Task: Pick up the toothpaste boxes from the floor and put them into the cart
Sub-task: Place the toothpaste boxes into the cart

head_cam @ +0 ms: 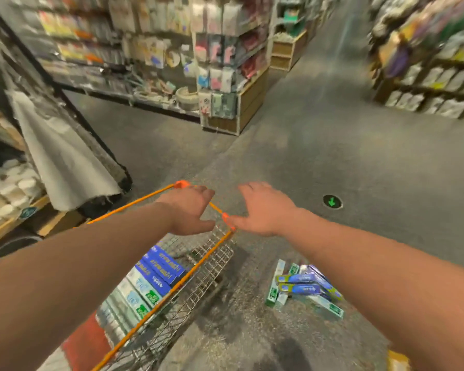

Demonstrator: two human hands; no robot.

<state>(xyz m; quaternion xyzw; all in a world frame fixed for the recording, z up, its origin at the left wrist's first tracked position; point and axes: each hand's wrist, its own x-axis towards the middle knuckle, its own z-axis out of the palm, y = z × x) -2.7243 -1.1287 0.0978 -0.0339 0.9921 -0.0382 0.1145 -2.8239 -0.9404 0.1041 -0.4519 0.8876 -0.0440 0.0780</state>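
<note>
There is one cart (212,259) and one green arrow mark (332,201). The cart holds at least five toothpaste boxes (156,277). The floor pile (304,286), at lower right, has about six, blurred.

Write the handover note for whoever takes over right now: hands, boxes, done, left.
Left hand: open, holds no box, over the cart's far rim; contact unclear.
Right hand: open, empty, beside the rim's corner.
Cart: loaded boxes lie inside, blue and white-green.
Floor pile: toothpaste boxes lie right of the cart.
Done: part of the load. Left: pick up the floor pile and put it in.
</note>
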